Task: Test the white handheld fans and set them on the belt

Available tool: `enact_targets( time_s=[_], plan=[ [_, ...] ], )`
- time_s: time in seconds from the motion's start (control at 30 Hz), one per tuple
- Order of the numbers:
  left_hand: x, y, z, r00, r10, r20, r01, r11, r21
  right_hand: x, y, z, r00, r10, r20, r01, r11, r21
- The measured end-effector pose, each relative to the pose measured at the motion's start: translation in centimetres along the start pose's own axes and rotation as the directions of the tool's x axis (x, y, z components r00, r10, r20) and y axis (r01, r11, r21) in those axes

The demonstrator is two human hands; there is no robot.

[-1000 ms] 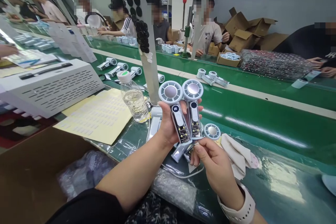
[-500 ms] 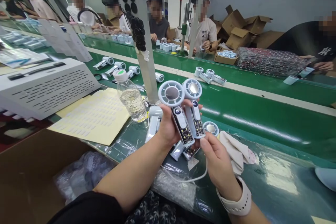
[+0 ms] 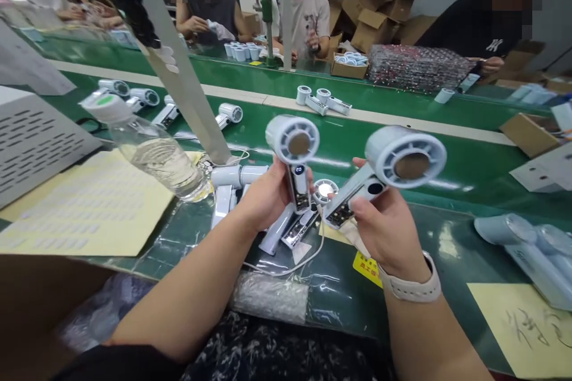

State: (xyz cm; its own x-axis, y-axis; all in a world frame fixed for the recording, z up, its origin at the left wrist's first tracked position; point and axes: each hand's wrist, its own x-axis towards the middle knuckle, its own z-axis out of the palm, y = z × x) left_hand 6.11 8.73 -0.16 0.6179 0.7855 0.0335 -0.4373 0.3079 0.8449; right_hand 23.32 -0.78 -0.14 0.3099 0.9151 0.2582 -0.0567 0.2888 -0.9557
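Note:
My left hand (image 3: 268, 193) is closed around the handle of a light-blue handheld fan (image 3: 300, 187), held upright with a lit number display and bare circuit board facing me. In my right hand (image 3: 388, 226) is a second handheld fan (image 3: 357, 196), tilted with its round head up to the right and its display dark. Its open handle also shows a circuit board. Below my hands, more fans (image 3: 279, 229) lie on the bench, one with its round head (image 3: 325, 190) facing up. A white cable (image 3: 308, 262) curves over the bench under them.
To the left stand a water bottle (image 3: 161, 155), a sheet of white stickers (image 3: 89, 208) and a vented metal box (image 3: 40, 143). A slanted metal post (image 3: 192, 95) rises behind. Fans (image 3: 531, 250) lie at right beside a handwritten yellow paper (image 3: 522, 327). Co-workers sit across the green conveyor (image 3: 379, 119).
The two fans, before held together in my left hand, are now apart; my right hand has taken one and moved it right. Its display has gone dark. The view has turned right.

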Motion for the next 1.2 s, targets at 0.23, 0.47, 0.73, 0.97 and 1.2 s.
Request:
enact_targets(
  time_s=[0.23, 0.47, 0.73, 0.97, 1.2],
  plan=[
    [-0.8, 0.5, 1.0, 0.989, -0.057, 0.137, 0.075, 0.988, -0.133, 0.1, 1.0, 0.7, 0.979, 0.202, 0.014, -0.203, 0.970, 0.132],
    [-1.0, 0.2, 1.3, 0.985, -0.011, 0.173, 0.029, 0.995, -0.097, -0.7, -0.3, 1.4, 0.979, 0.158, 0.125, -0.179, 0.967, 0.182],
    [-1.1, 0.0, 1.1, 0.983, 0.029, 0.182, -0.020, 0.998, -0.051, -0.9, -0.9, 1.0, 0.956, 0.224, 0.189, -0.265, 0.937, 0.227],
    [-1.0, -0.2, 0.7, 0.984, 0.004, 0.179, 0.010, 0.997, -0.079, -0.7, -0.4, 1.1, 0.947, 0.291, 0.138, -0.319, 0.903, 0.287],
    [-0.9, -0.3, 0.8, 0.981, -0.020, 0.193, 0.045, 0.991, -0.126, -0.5, 0.3, 1.4, 0.948, 0.298, 0.112, -0.318, 0.887, 0.334]
  ],
)
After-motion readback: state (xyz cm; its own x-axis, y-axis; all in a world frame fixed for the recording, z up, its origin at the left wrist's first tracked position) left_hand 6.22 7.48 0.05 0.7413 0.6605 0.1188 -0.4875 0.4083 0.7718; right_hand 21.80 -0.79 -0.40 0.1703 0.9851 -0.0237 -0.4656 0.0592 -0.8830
